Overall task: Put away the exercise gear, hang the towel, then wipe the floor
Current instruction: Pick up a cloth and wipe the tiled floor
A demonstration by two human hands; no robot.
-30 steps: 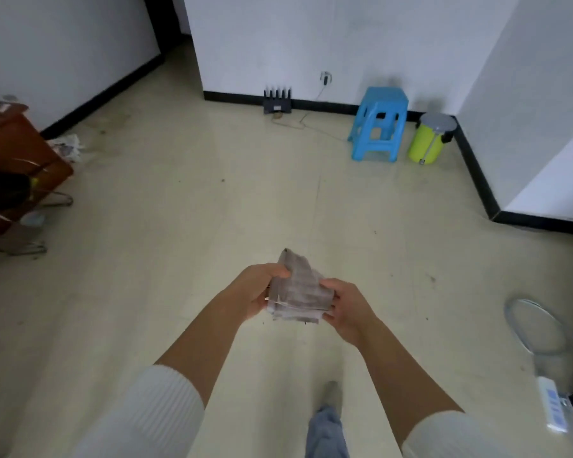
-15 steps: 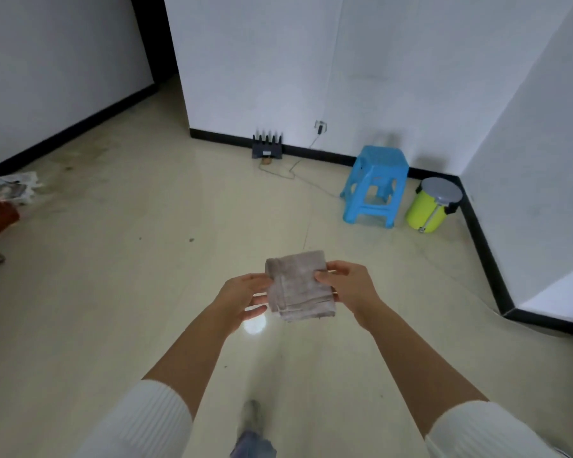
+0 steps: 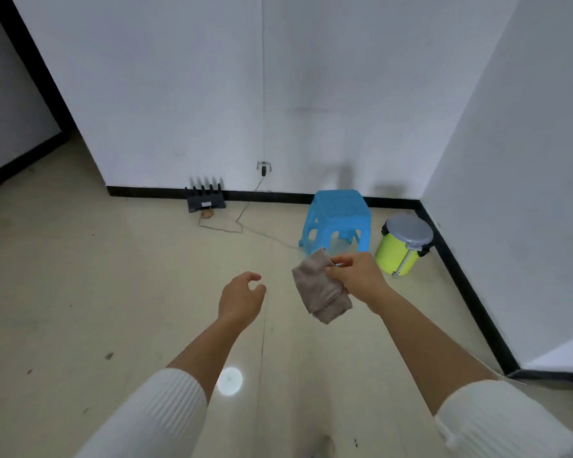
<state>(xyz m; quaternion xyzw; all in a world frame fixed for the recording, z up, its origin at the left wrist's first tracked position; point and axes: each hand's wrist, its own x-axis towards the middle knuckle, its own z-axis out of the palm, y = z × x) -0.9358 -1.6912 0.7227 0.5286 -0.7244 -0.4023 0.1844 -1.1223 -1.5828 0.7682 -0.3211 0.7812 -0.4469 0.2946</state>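
Head view — towel [image 3: 321, 294] just before blue stool [image 3: 339, 209], pinched near its top by right hand [image 3: 358, 279]; left hand [image 3: 240, 299] empty, fingers loosely curled. Looks soft, light, floppy — best gripped across folds.

One head-worn wide-angle view looks forward and down, seemingly from standing height, over the pale glossy floor [image 3: 113, 292] toward a white wall [image 3: 212, 94].

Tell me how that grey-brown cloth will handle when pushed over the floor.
The cloth is probably floppy: it sags in folds below the right hand. Likely light, since one pinch holds it. Pushed, it may bunch rather than slide flat.
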